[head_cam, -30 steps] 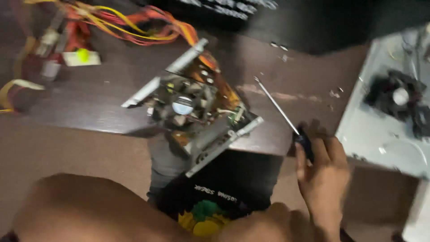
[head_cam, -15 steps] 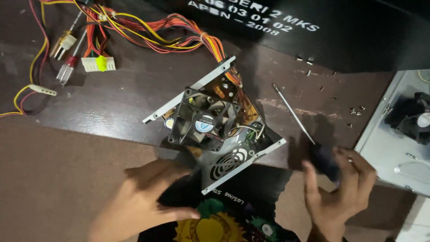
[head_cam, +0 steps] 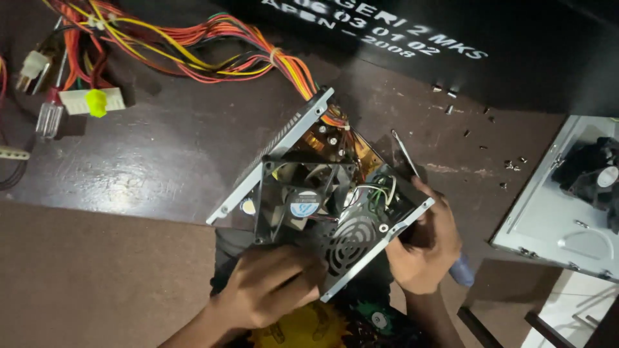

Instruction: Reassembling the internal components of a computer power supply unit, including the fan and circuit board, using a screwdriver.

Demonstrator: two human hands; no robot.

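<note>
An opened computer power supply (head_cam: 322,193) lies tilted at the near edge of a dark wooden table (head_cam: 142,161), its black fan (head_cam: 303,200) and round grille (head_cam: 351,245) facing up. My left hand (head_cam: 271,283) grips the near lower side of its metal case. My right hand (head_cam: 425,245) presses on the case's right corner while holding a screwdriver (head_cam: 412,167); the thin shaft points up and away, and the blue handle end (head_cam: 461,270) sticks out below my palm. A bundle of red, yellow and orange wires (head_cam: 213,51) runs from the unit to the far left.
White plug connectors (head_cam: 84,100) lie at the far left of the table. Several small loose screws (head_cam: 483,129) are scattered at the right. A light metal panel carrying another black fan (head_cam: 593,180) sits at the right edge. A black board with white lettering (head_cam: 451,38) stands behind.
Both hands have moved in onto the power supply: the left now grips its near side, and the right, still holding the screwdriver, has shifted left against its corner. The unit now shows its fan.
</note>
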